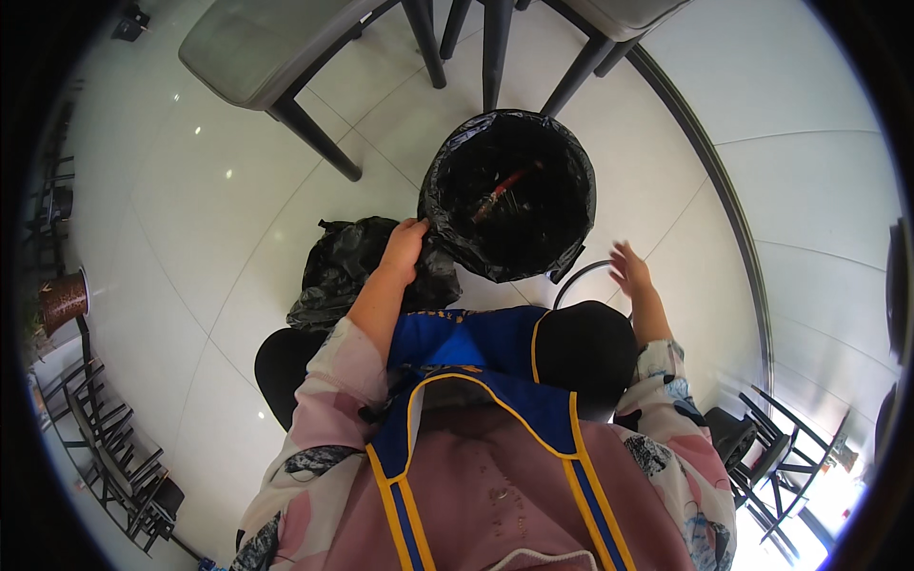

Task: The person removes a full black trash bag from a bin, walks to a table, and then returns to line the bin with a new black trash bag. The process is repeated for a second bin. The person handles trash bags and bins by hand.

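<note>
A round trash bin lined with a black plastic bag stands on the floor before me. Inside the dark bin lies a thin red item, too unclear to name. My left hand grips the liner at the bin's left side, fingertips against its outer edge. Beside and partly under that hand, a crumpled black plastic bag rests on the floor. My right hand is held in the air to the bin's lower right, fingers apart and holding nothing. Near its fingertips is a dark ring-shaped rim, partly hidden by my knee.
Grey padded chairs with dark legs stand beyond the bin, one leg close behind it. A dark baseboard strip runs along the wall at right. More chairs are at lower right, and a brown plant pot at far left.
</note>
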Available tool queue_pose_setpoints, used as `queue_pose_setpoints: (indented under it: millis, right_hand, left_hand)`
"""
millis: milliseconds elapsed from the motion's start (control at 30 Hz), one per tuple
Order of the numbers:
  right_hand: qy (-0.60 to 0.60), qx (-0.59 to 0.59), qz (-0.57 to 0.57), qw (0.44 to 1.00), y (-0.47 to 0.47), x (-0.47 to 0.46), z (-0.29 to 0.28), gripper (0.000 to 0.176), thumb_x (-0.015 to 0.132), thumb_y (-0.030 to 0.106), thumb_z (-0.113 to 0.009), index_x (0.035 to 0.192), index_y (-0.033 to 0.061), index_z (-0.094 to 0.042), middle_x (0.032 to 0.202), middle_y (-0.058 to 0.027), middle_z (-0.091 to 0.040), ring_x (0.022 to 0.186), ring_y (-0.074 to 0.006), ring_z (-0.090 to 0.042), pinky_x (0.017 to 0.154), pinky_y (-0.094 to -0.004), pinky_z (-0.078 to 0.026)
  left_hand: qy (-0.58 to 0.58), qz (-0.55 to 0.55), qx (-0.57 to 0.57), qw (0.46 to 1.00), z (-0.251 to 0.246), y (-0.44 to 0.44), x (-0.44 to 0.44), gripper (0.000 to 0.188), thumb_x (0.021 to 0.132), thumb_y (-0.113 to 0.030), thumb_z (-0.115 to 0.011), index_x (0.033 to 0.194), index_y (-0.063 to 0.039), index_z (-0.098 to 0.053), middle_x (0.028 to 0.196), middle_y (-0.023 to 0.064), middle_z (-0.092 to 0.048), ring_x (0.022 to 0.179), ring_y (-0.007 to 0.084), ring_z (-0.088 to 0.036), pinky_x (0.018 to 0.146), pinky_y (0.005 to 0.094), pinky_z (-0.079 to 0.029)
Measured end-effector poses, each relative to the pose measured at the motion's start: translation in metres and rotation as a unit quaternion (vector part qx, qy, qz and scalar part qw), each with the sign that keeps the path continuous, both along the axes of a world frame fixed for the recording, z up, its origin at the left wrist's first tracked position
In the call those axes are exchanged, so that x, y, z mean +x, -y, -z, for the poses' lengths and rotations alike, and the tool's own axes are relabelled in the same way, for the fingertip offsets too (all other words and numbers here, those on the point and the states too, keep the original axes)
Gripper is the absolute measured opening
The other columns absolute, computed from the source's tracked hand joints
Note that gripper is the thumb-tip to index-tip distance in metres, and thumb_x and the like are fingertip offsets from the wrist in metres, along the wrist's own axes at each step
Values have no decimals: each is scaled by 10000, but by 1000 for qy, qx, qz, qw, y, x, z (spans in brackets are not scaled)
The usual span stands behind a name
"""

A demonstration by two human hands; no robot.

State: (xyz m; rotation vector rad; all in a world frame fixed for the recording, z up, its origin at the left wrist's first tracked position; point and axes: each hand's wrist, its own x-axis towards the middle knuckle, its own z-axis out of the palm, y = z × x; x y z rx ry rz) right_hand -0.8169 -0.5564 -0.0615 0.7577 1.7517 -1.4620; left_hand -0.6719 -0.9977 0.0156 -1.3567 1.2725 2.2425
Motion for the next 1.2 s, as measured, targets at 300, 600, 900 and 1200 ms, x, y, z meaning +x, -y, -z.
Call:
queue_pose_setpoints:
  millis: [300,600,900,1200]
  right_hand:
    - [84,-228,-10,970,124,-28,-89,455,920,443,-424,1201,96,-511,1077,-106,-605,882,-202,-602,752,-360,-497]
    - [-113,-16,-117,987,96,-41,-70,123,869,191,-556,858,68,-564,673,-20,-559,510,-113,-475,448,-221,-388]
    - [-458,338,-232,789,136,-12,-144,113,877,159,-512,921,63,-470,805,-134,-609,738,-370,-575,646,-440,-455]
    - [-448,400,-319,734,132,-14,-158,113,871,162,-493,890,55,-464,810,-169,-609,763,-393,-579,682,-476,-453]
  left_hand:
    - [-46,94,-57,993,-76,-15,1,416,833,-309,-621,1064,26,-533,935,67,-613,797,135,-569,706,264,-447]
    - [-157,100,-288,939,-43,-28,-12,285,830,-48,-562,1104,25,-537,918,48,-621,796,94,-564,726,242,-461]
    - [-165,219,-324,906,-17,-37,-7,198,822,-126,-569,986,-16,-575,744,100,-634,640,154,-558,624,292,-451]
    - [-83,183,-216,956,-63,-35,6,225,844,-166,-566,944,34,-588,705,58,-614,598,98,-538,557,254,-425]
